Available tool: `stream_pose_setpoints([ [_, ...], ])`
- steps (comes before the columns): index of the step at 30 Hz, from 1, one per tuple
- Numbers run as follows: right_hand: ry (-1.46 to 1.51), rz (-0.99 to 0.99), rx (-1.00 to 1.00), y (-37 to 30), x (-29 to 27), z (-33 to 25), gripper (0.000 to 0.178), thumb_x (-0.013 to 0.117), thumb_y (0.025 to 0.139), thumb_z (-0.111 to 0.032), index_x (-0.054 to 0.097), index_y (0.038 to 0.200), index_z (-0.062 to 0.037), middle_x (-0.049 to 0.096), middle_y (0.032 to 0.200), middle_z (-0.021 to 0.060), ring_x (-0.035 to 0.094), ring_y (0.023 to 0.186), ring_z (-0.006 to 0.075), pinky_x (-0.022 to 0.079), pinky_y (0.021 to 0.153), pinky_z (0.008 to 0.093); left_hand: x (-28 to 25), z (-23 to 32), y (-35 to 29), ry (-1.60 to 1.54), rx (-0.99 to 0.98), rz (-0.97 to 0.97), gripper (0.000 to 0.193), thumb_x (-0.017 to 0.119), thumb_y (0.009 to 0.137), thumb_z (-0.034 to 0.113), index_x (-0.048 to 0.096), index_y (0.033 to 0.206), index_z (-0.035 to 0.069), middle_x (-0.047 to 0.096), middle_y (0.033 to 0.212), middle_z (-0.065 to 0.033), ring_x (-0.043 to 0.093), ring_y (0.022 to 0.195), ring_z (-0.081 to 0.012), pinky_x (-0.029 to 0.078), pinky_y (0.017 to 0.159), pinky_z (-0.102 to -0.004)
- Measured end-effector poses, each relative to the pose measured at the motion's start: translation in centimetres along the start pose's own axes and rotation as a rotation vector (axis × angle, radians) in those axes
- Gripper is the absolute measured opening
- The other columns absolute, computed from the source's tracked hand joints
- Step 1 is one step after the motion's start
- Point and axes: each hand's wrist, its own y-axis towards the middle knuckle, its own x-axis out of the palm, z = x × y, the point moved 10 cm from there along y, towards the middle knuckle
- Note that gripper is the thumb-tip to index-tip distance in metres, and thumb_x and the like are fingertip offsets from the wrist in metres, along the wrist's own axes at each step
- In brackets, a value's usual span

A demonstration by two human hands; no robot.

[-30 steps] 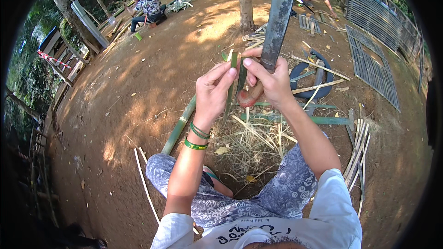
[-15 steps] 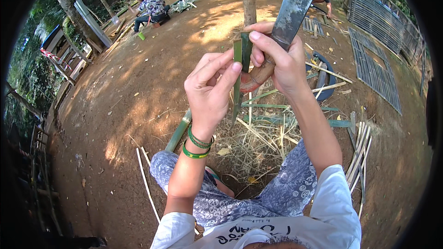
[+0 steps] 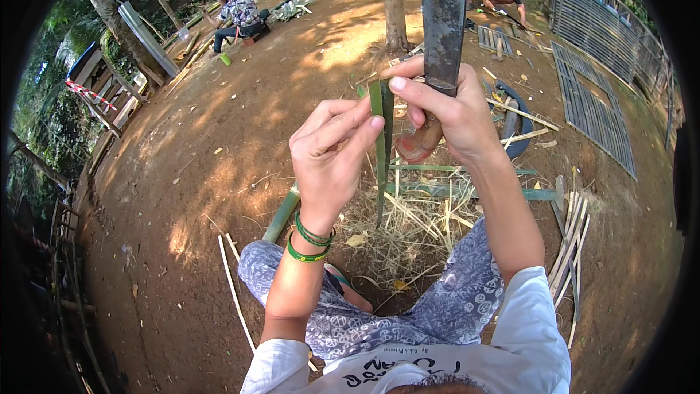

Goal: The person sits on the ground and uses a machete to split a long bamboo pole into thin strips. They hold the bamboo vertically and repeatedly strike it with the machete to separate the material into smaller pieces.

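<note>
1. Brown ground (image 3: 160, 248) spreads broadly to the left of the person. On the right, a bundle of pale sticks (image 3: 571, 252) lies beyond the forearm, and a slatted panel (image 3: 596, 109) lies farther off.
2. A heap of shavings (image 3: 412, 222) lies between the knees, below the hands. A round green pole (image 3: 283, 215) ends beside the left knee.
3. The knife (image 3: 442, 29) has a broad, dark, mottled metal blade reaching the picture's top edge; its curved wooden handle (image 3: 430, 135) is reddish at the end.
4. The left hand (image 3: 328, 138) pinches a flat green strip (image 3: 378, 120) between thumb and fingers.
5. The right hand (image 3: 461, 113) is closed around the handle, its thumb and forefinger also gripping a darker strip (image 3: 388, 113).
6. Both strips hang upright between the hands, smooth and narrow, the darker tapering downward; whether they are joined I cannot tell.
</note>
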Motion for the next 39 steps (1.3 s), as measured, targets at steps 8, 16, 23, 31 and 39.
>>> stream_pose_setpoints([
  [8, -0.100, -0.039, 0.043, 0.0, 1.2, -2.1, 0.019, 0.074, 0.089, -0.017, 0.074, 0.099, -0.0007, 0.056, 0.060, -0.0036, 0.050, 0.043, 0.0033, 0.035, 0.036, 0.0217, -1.0, 1.0, 0.8, -0.002, -0.096, 0.023, 0.038, 0.073, 0.082, -0.012, 0.070, 0.119, -0.003, 0.070, 0.102, -0.0117, 0.067, 0.083, -0.0117, 0.056, 0.073, -0.0232],
  [16, -0.099, -0.076, 0.006, 1.3, 2.4, -3.5, 0.020, 0.075, 0.088, -0.019, 0.074, 0.099, -0.0019, 0.054, 0.058, -0.0033, 0.050, 0.042, 0.0039, 0.035, 0.035, 0.0224, -2.3, 3.4, 1.0, 0.106, 0.162, 0.077, 0.043, 0.073, 0.081, -0.013, 0.070, 0.121, 0.002, 0.069, 0.105, -0.0124, 0.068, 0.085, -0.0130, 0.057, 0.071, -0.0235],
  [23, -0.039, -0.146, 0.048, 1.3, 3.0, -3.1, 0.022, 0.076, 0.088, -0.021, 0.074, 0.101, -0.0032, 0.055, 0.059, -0.0027, 0.053, 0.042, 0.0057, 0.036, 0.035, 0.0227, -3.1, 3.3, 1.0, -0.006, 0.072, 0.157, 0.043, 0.076, 0.078, -0.009, 0.072, 0.119, 0.005, 0.070, 0.098, -0.0104, 0.069, 0.082, -0.0132, 0.059, 0.069, -0.0247],
  [31, -0.021, -0.166, 0.025, 1.2, 3.8, -3.2, 0.021, 0.075, 0.089, -0.019, 0.073, 0.099, -0.0001, 0.059, 0.060, -0.0014, 0.055, 0.042, 0.0069, 0.039, 0.037, 0.0228, -3.1, 4.5, 0.4, 0.083, 0.215, 0.163, 0.045, 0.076, 0.078, -0.011, 0.071, 0.120, 0.004, 0.070, 0.100, -0.0112, 0.069, 0.086, -0.0140, 0.059, 0.072, -0.0246],
  [39, -0.003, -0.090, -0.031, 0.5, 3.9, -3.2, 0.017, 0.073, 0.090, -0.015, 0.073, 0.098, 0.0001, 0.058, 0.057, -0.0019, 0.055, 0.043, 0.0062, 0.038, 0.037, 0.0226, -3.2, 4.3, -0.6, 0.112, 0.188, 0.293, 0.037, 0.078, 0.077, -0.008, 0.074, 0.112, 0.003, 0.072, 0.095, -0.0116, 0.070, 0.082, -0.0158, 0.057, 0.070, -0.0258],
])
